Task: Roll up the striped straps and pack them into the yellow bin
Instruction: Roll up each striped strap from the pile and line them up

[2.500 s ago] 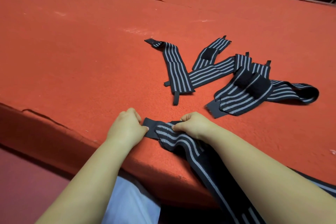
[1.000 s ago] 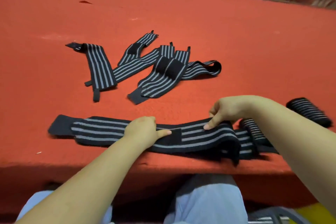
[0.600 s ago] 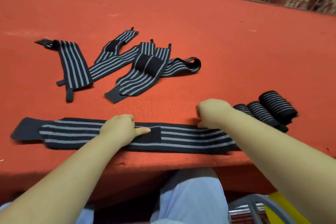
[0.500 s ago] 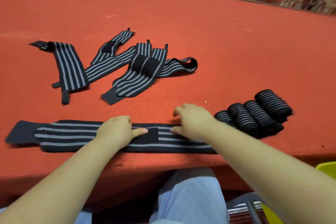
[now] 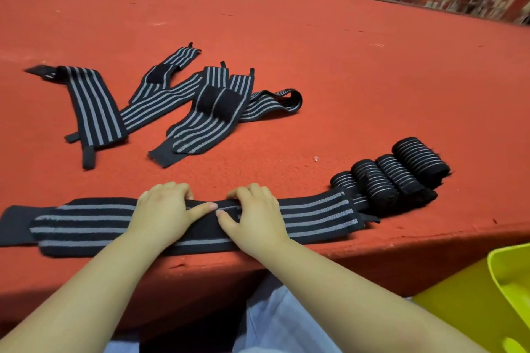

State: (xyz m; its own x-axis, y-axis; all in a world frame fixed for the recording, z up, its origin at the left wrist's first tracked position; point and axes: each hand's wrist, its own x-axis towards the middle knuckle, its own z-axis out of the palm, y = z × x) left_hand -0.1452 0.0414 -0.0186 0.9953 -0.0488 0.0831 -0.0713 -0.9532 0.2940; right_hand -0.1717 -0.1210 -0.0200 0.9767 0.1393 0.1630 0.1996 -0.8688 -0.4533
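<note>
Both my hands, left hand (image 5: 165, 213) and right hand (image 5: 258, 216), rest with fingers curled on the flat strap (image 5: 315, 213) along the table edge (image 5: 401, 241). Four rolled straps (image 5: 401, 172) sit right; loose straps (image 5: 177, 103) beyond; yellow bin (image 5: 470, 301) below.

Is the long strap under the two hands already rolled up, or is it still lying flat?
Flat. The long strap lies spread along the table edge, both ends unrolled, with the left hand and right hand on its middle.

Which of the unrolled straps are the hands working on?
The long strap laid flat along the near table edge. The left hand and right hand rest on its middle; the other unrolled straps lie untouched, farther back.
</note>
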